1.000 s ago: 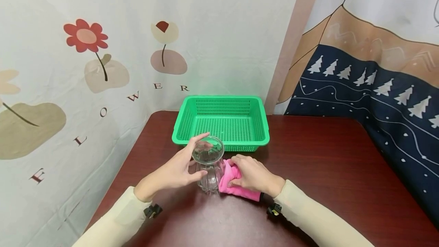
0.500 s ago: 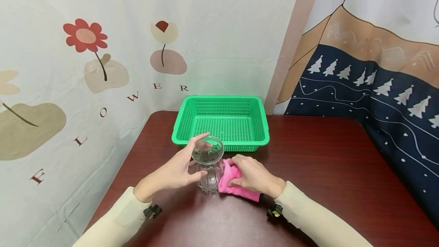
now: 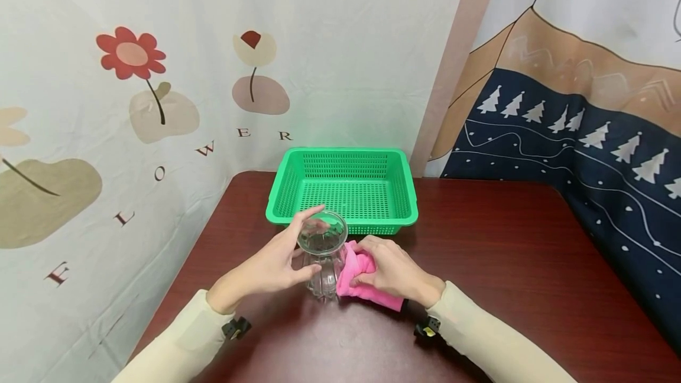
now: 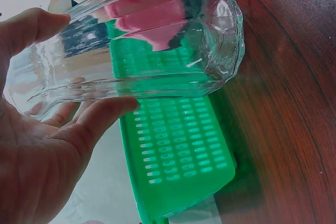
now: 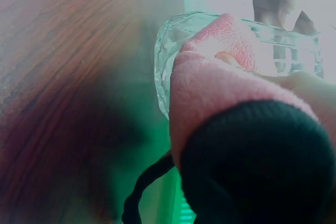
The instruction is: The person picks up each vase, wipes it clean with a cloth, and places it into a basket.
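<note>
A clear glass vase (image 3: 324,281) with a flared rim and ribbed body stands roughly upright at the front of the basket. My left hand (image 3: 266,265) grips it from the left, thumb and fingers curled round its upper part. In my right hand (image 3: 396,270) is a bunched pink cloth (image 3: 372,295), held against the vase's right side. The left wrist view shows the cloth (image 4: 149,17) through the glass. A dark band (image 5: 257,156) and black cord (image 5: 144,184) show at the cloth's near end in the right wrist view. Whether the vase's base touches the table cannot be told.
Behind the vase, a green plastic basket (image 3: 274,213) with slotted walls sits on the dark red wooden table (image 3: 495,265). Printed fabric (image 3: 351,46) hangs along the back and sides. Each wrist carries a small black camera (image 3: 236,328).
My right hand has shifted the pink cloth slightly up and leftward along the side of the vase. The left hand and the vase stay in place.
</note>
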